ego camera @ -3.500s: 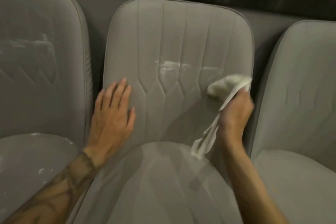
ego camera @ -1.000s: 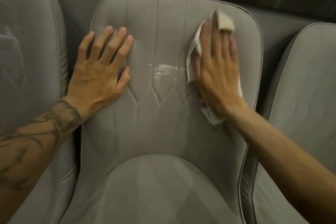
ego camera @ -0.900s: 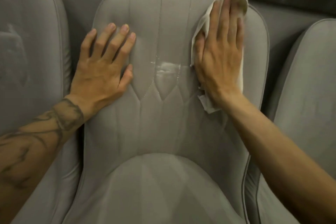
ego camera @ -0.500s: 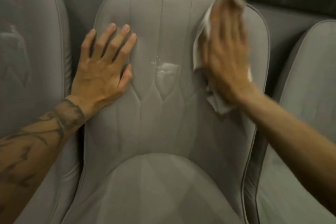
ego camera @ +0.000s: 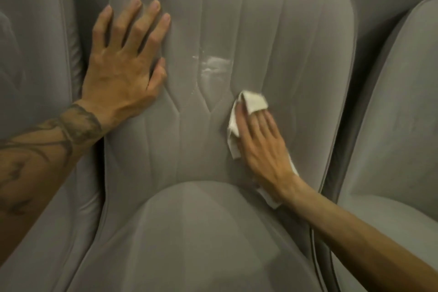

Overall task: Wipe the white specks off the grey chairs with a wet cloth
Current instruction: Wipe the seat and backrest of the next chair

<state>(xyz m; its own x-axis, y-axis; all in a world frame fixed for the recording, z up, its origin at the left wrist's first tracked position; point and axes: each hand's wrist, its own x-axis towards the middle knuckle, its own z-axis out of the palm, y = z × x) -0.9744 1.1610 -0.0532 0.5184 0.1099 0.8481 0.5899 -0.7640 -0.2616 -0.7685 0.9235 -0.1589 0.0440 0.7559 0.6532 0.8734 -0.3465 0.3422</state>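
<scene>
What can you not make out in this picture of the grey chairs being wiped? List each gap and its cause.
Crumpled white cloth: head view, mostly covered by the right hand.
Middle grey padded chair: fabric beneath that cloth hidden, so specks there unknown; top cut by frame edge.
Left grey chair: cut by the left edge, crossed by the tattooed forearm.
Right grey chair: cut by the right edge.
</scene>
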